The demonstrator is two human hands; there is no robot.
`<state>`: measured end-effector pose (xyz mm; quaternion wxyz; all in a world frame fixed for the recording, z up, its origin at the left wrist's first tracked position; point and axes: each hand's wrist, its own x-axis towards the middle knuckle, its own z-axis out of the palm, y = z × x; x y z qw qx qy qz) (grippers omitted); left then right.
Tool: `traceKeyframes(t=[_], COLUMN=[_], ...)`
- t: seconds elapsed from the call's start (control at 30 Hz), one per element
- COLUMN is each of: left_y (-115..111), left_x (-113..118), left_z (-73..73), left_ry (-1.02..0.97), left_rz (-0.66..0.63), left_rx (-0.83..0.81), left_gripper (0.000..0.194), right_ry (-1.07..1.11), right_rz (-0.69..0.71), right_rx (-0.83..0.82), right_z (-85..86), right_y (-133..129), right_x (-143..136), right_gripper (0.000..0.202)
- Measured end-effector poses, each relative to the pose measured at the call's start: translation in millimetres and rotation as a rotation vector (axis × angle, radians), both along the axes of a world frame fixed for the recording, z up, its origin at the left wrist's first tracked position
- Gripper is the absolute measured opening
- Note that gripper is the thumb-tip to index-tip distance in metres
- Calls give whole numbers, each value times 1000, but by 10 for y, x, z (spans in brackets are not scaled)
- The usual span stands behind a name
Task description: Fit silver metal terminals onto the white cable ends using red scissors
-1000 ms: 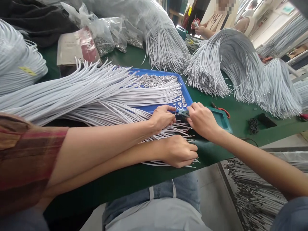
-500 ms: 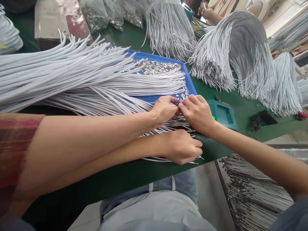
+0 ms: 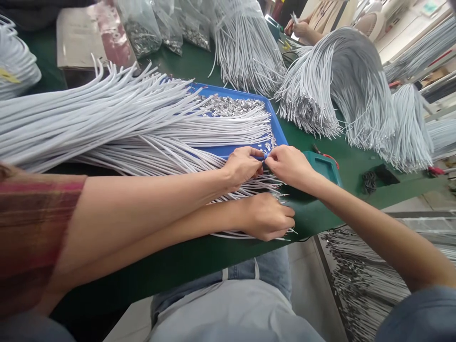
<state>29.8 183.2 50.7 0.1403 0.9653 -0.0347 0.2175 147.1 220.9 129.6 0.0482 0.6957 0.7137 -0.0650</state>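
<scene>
Head view: the right hand [image 3: 290, 164] is closed in a pinch beside a co-worker's hand [image 3: 244, 166]; their fingertips meet or nearly meet, and what lies between is too small and covered to make out. The left hand [image 3: 269, 217] is curled closed, knuckles up, at the lower wire ends; its palm is hidden, so I cannot tell what it grips. The co-worker's plaid sleeve [image 3: 42, 228] is cut off at left; across the table, another person [image 3: 331, 14] is cropped at the top. On the dark green table [image 3: 309, 211], slim, smooth, pale grey wires [image 3: 142, 123] fan over a blue plastic tray [image 3: 231, 150] holding shiny metal bits [image 3: 235, 105]
</scene>
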Motion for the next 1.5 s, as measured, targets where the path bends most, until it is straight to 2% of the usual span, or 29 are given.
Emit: traceKeyframes(t=[0.17,0.27,0.33,0.4,0.47,0.6,0.87,1.07,1.3,1.5], left_y=[6,7,7,7,6,4,0,-2,11,13], left_x=[5,11,12,10,6,3,16,-4,7,-3], left_z=[1,-4,-1,7,18,24,-1,37,11,11], left_ry=[-47,-32,-6,15,25,18,-142,-31,-57,-59], left_rz=[-9,-11,-13,-15,-15,-15,-9,12,10,24], left_rx=[2,-8,-13,-15,-15,-19,-56,-16,-16,-3], left_gripper=[31,30,30,29,29,30,31,26,21,21], right_ry=[-100,-136,-194,-295,-394,-477,-445,-440,-428,-326], right_rz=[-2,125,228,288,317,351,376,368,390,339], right_rx=[39,202,251,208,147,142,96,92,142,135], right_z=[77,48,11,-25,-49,-65,-69,-55,-76,-90], right_y=[-82,-139,-150,-141,-125,-114,-155,-150,-154,-145], right_x=[154,265,320,357,383,417,357,293,282,368], right_gripper=[30,22,24,26,19,19,21,20,20,22])
